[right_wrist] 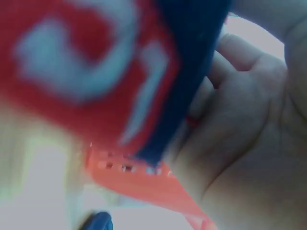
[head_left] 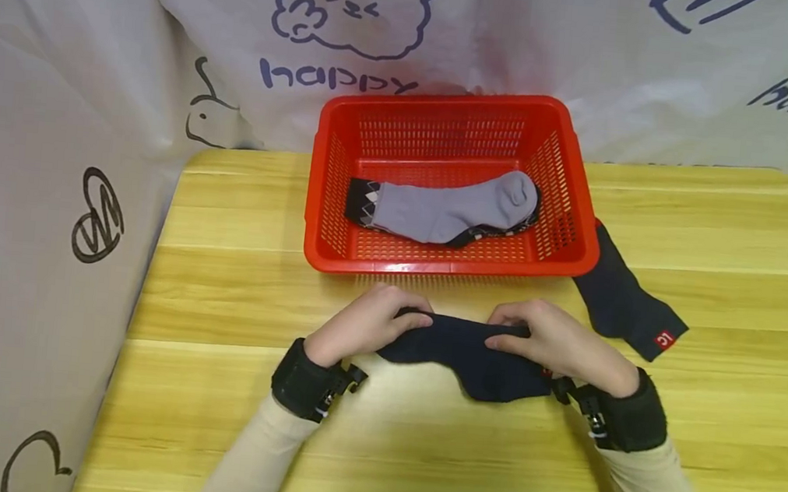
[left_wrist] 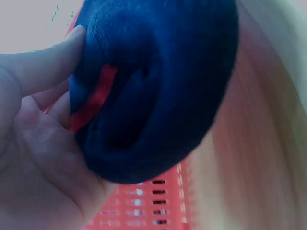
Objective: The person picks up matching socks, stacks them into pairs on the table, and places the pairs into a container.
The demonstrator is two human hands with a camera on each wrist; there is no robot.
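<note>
A person sits at a yellow wooden table (head_left: 418, 451) with both hands on one navy sock (head_left: 476, 355) near the front centre. The left hand (head_left: 366, 326) curls its fingers over the sock's left end; the left wrist view shows the thumb (left_wrist: 43, 64) and palm pinching bunched navy fabric with a thin red stripe. The right hand (head_left: 554, 342) curls over the sock's right end, and the right wrist view shows its fingers (right_wrist: 230, 62) closed around navy cloth with a blurred red label (right_wrist: 81, 67) up close. The sock lies stretched between the two hands, its middle sagging toward the person and resting on the table.

Three socks show in all. A second navy sock (head_left: 624, 301) lies flat on the table to the right, its top end tucked beside the basket's right front corner, with a small red tag (head_left: 663, 340) at its near end. One grey sock (head_left: 453, 208), with a dark diamond-patterned cuff at its left end, lies inside a single red slotted basket (head_left: 328, 193) just behind the hands.

Each wrist wears one black strap, two in total, over cream sleeves. A white cloth with blue and black doodles hangs behind and to the left.
</note>
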